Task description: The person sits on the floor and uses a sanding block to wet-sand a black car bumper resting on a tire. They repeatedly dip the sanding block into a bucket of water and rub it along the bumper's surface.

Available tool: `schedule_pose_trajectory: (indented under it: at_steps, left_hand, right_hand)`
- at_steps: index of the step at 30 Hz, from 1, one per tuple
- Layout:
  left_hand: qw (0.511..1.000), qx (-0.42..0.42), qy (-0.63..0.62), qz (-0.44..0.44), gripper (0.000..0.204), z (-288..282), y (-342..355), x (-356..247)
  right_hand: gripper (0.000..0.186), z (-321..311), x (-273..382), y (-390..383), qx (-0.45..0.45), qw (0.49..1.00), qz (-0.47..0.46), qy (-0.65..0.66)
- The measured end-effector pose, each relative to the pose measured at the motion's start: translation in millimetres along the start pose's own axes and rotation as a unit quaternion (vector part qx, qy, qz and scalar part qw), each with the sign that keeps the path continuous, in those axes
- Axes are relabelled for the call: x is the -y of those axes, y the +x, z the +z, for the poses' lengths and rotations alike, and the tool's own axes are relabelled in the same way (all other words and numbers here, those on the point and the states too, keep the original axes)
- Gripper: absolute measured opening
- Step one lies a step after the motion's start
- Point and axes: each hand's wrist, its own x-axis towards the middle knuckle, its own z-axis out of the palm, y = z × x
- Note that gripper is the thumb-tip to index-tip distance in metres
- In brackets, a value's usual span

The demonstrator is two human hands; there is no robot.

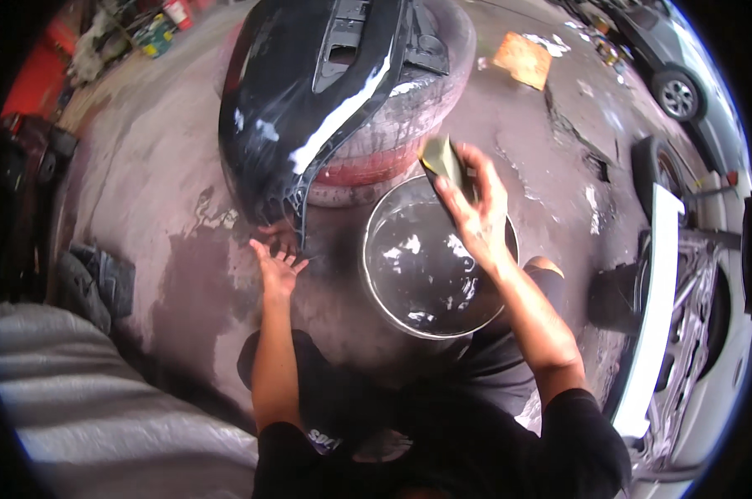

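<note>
A black car bumper (263, 100) with a white streak along its edge rests on a stack of tyres (455, 75) in front of me. Its lower end looks wet and glossy. Just below that end, my left hand (278, 273) is open, palm up with fingers spread, holding nothing. My right hand (482, 212) grips a sanding block (447, 166), olive on one face and dark along its side, in the air over the far rim of a round bucket (366, 270). Dark water (417, 279) with bright reflections fills the bucket.
To the right lie a long white panel (654, 308), a car door (692, 316) and a wheel (663, 166). A grey car (683, 66) stands at the far right. An orange-tan board (523, 60) lies beyond the tyres. Silvery sheeting (93, 399) covers something at the lower left.
</note>
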Motion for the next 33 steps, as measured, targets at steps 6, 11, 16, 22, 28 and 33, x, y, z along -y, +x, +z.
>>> schedule_pose_trajectory:
  at_steps: [6,11,16,22,28,33]
  left_hand:
    - [0.998,-0.023,-0.066,0.003,0.147,26,8,6]
    - [0.998,0.01,-0.06,-0.028,0.142,8,21,1]
    - [0.998,-0.004,-0.061,-0.013,0.13,-3,21,2]
    - [0.999,0.034,-0.028,-0.019,0.106,8,19,9]
    - [0.996,-0.04,-0.08,-0.003,0.11,-4,28,11]
    - [0.996,0.067,-0.059,-0.004,0.122,-3,35,17]
  right_hand:
    - [0.054,36,59,81,-0.145,0.948,-0.243,-0.144]
    - [0.051,115,66,22,-0.134,0.928,-0.294,-0.184]
    - [0.045,96,61,48,-0.109,0.891,-0.376,-0.229]
    - [0.047,121,53,17,-0.12,0.9,-0.365,-0.204]
    - [0.044,95,56,57,-0.138,0.928,-0.316,-0.141]
    - [0.052,129,51,6,-0.001,0.936,-0.247,-0.249]
